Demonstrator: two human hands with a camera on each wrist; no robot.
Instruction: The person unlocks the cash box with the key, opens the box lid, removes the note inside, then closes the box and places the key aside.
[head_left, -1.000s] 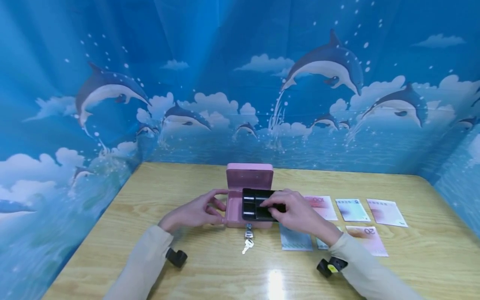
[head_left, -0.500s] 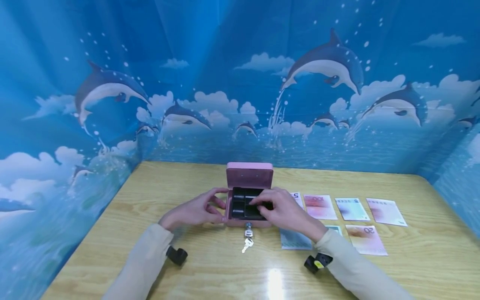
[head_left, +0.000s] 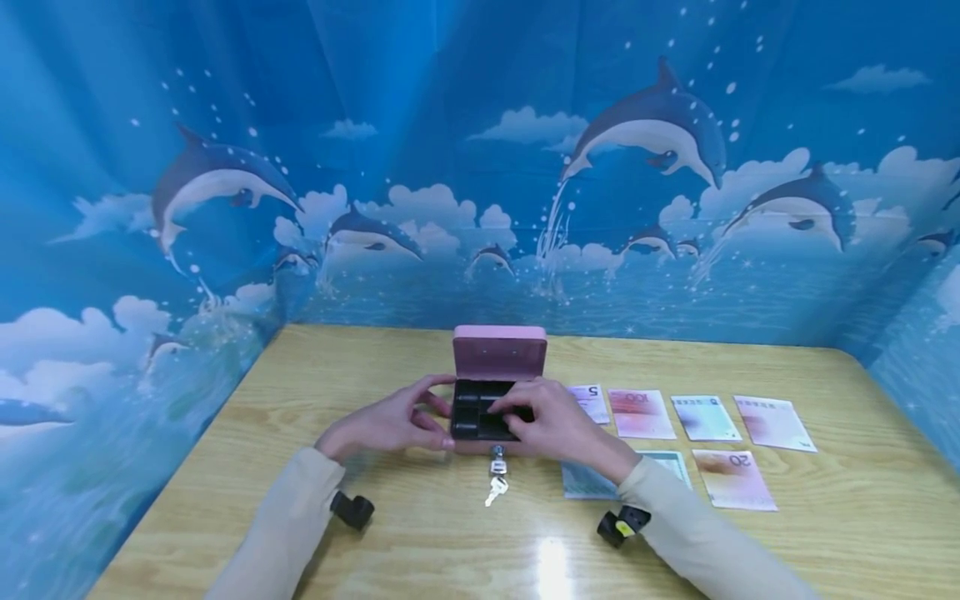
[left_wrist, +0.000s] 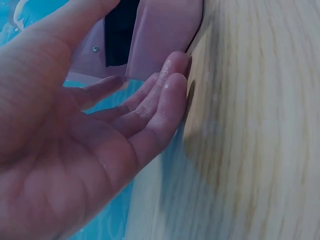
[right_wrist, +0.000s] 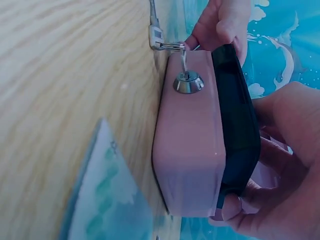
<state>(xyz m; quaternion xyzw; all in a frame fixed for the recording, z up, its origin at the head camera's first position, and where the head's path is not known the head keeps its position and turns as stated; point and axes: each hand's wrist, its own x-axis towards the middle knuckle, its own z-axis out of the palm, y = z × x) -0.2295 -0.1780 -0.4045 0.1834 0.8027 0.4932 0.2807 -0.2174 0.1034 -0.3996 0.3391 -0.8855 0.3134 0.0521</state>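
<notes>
A pink cash box [head_left: 498, 354] stands on the table with its lid raised. Its black compartment tray [head_left: 467, 410] sits over the box's opening; the right wrist view shows the tray [right_wrist: 239, 120] standing proud of the front wall. With curled fingers my right hand [head_left: 555, 419] pinches the tray, covering its right part. Relaxed and slightly bent, the fingers of my left hand [head_left: 386, 422] rest against the box's left end, thumb near the front corner. A key [head_left: 497, 492] hangs on a ring from the front lock [right_wrist: 189, 82].
Right of the box lie several banknotes in two rows, among them a 100 note [head_left: 641, 414] and a 20 note [head_left: 735, 479]. My right forearm passes over a blue-green note [head_left: 588, 481]. Behind the wooden table [head_left: 420, 542] hangs a dolphin-print curtain [head_left: 450, 167].
My right hand has carried the black tray leftward and down, from overhanging the box's right side to lying over its opening. The left hand has stayed at the box's left end.
</notes>
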